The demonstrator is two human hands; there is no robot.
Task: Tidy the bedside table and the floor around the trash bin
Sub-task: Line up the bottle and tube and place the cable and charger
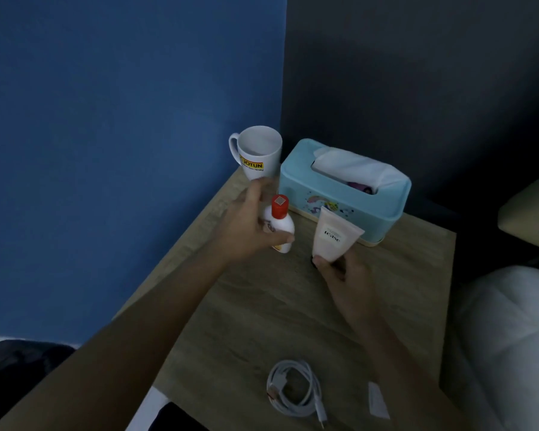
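A wooden bedside table (262,306) is seen bearing a white mug (259,154) and blue tissue box (343,188) far, a coiled white cable (296,390) near.

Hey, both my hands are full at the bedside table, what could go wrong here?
The left hand holds the bottle close to the mug, which stands by the table edge; a bump might knock it off. The right hand pinches the tube only at its bottom end, so it could slip.
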